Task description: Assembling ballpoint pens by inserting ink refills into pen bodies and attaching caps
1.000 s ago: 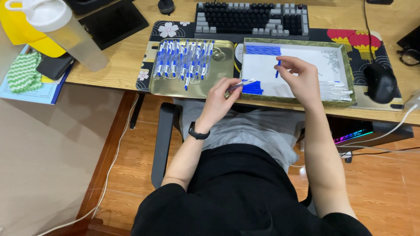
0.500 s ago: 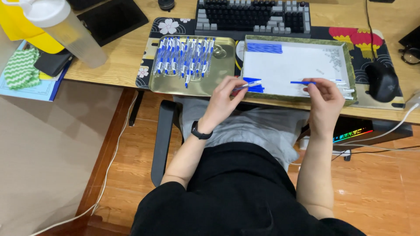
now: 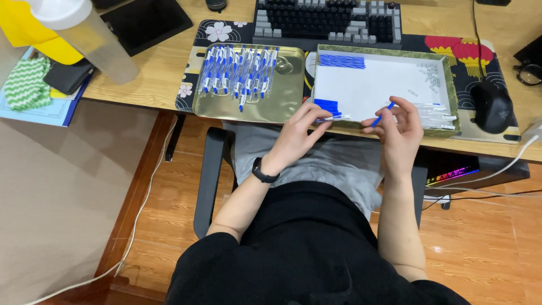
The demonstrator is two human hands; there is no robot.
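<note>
The left hand point(image 3: 296, 135) is closed in a pinch on a clear pen barrel point(image 3: 333, 118), held nearly level with its tip pointing right, over the near edge of the green-rimmed tray point(image 3: 449, 85); a black wristband point(image 3: 263, 171) sits on that wrist. The right hand point(image 3: 402, 131) grips a thin blue refill point(image 3: 382, 114) between thumb and fingertips, the refill tilted with its upper end toward the far right; the two parts are near each other but apart. Under the left fingertips, at the tray's near left corner, lies a small batch of blue refills point(image 3: 326, 105). A larger row of blue refills point(image 3: 342, 61) lies along the tray's far left corner. A pile of clear barrels point(image 3: 437, 116) rests at the near right corner, just beside the right hand, and small pale parts point(image 3: 432, 73) are scattered toward the far right corner; their kind cannot be determined. Left of this tray, touching or nearly so, a gold metal tray point(image 3: 291, 93) holds a row of assembled blue-and-white pens point(image 3: 237, 73) at its far left. Both trays sit on a patterned desk mat point(image 3: 217, 31) at the desk's near edge. A keyboard point(image 3: 327, 22) lies behind the trays; a black mouse point(image 3: 492, 106) is at the right edge; a plastic bottle point(image 3: 93, 36) stands at the far left.
</note>
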